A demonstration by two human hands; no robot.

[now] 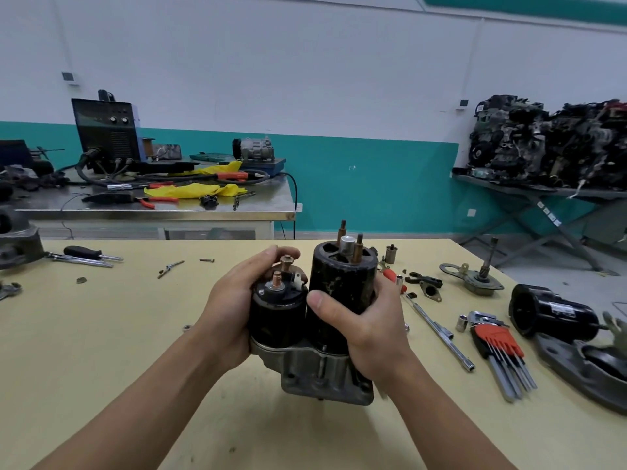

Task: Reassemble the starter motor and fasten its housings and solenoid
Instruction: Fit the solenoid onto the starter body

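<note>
Far L edge: a grey casting (17, 242) sits on the yellow table (101, 334), w/ a black-handled screwdriver (83, 251) just beside it and a couple of loose bolts (169, 268) further R. Centre: starter motor (325, 334) is held upright in front of the person, over the table's near middle; can't tell if its base touches the top. L hand (234, 300) wraps the solenoid (278, 310), fingers curled round the back, tips showing by the copper terminals on top. Solenoid stands touching the black motor body (342, 290), both seated in the grey drive-end housing (322, 371) below. Two long studs and a silver shaft end stick up out of the body's open top. R hand (369, 330) grips the motor body, thumb across the front, fingers round the far side. R of the hands: red-handled screwdriver (393, 278) partly hidden behind the R hand, long socket extension bar (441, 334), black fork piece (420, 278), pinion shaft on its plate (481, 276), hex key set (495, 344) in a red holder, then a second black motor can (549, 313) lying on its side near another grey casting (583, 364). Behind: steel bench (152, 212) w/ a welder (108, 130) at L, engines (549, 140) on a stand at R.
</note>
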